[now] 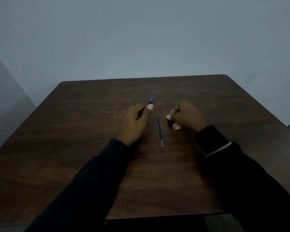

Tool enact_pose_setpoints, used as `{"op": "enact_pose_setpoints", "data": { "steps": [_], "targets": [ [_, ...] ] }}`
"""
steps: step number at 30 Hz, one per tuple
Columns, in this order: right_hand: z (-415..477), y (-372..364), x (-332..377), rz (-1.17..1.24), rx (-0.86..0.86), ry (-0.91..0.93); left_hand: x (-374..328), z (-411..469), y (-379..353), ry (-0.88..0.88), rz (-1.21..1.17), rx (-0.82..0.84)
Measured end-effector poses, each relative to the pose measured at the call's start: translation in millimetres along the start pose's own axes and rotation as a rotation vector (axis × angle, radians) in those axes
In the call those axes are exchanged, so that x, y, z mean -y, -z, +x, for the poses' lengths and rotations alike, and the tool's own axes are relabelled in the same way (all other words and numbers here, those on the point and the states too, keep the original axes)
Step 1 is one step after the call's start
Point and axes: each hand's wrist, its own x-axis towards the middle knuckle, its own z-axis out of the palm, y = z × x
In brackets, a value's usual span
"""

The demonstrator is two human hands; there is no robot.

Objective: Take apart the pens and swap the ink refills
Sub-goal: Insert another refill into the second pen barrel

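Note:
My left hand (135, 119) is closed around a blue pen (150, 101), whose tip points up and away past my thumb. A small dark pen part (170, 123) is pinched in my right hand (186, 116); most of it is hidden by the fingers. Between the two hands a thin blue ink refill (160, 131) lies loose on the dark wooden table (74, 131), running from far to near.
A pale blue wall stands right behind the table's far edge. The table's right corner ends near a dark object at the frame edge. A chain bracelet (218, 150) sits over my right sleeve.

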Motion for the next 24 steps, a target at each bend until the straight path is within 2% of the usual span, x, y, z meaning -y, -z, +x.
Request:
{"op": "enact_pose_setpoints", "data": {
  "steps": [8,11,14,17,18,24],
  "targets": [
    [-6,2,5,-0.025,-0.022,-0.023,-1,-1,0,0.023,-0.021,0.015],
    [-12,3,6,-0.055,-0.168,0.103,-1,-1,0,0.015,-0.011,0.032],
    [-24,6,12,0.045,-0.330,0.360,-1,-1,1,-0.020,0.057,0.059],
    [-34,10,21,0.322,-0.201,0.451,-2,-3,1,-0.069,0.156,0.101],
    [-36,10,22,0.347,-0.168,0.455,-2,-3,1,-0.109,0.196,0.101],
    [-36,8,19,0.183,-0.040,0.549,-4,-4,2,-0.248,0.253,0.117]
  ]
}}
